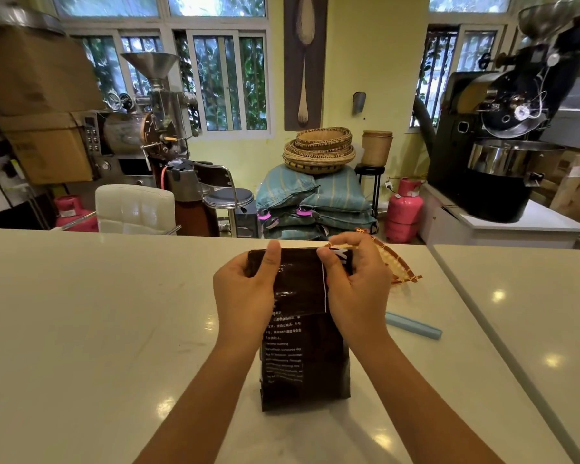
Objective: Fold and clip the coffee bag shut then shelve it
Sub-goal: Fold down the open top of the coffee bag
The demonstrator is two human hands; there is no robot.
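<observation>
A dark brown coffee bag (303, 360) with white print stands upright on the white counter (98, 329), straight in front of me. Its top is bent over into a flap facing me. My left hand (245, 293) pinches the flap's left side, thumb on the front. My right hand (357, 286) grips the flap's right side, fingers curled over the top edge. A light blue bar-shaped clip (414, 326) lies flat on the counter just right of my right wrist, touched by neither hand.
A small woven basket (400, 266) with orange trim sits behind my right hand. A seam splits the counter from a second white surface (533, 313) on the right. Beyond the far edge stand a white chair (133, 207), coffee roasters, sacks and pink gas cylinders.
</observation>
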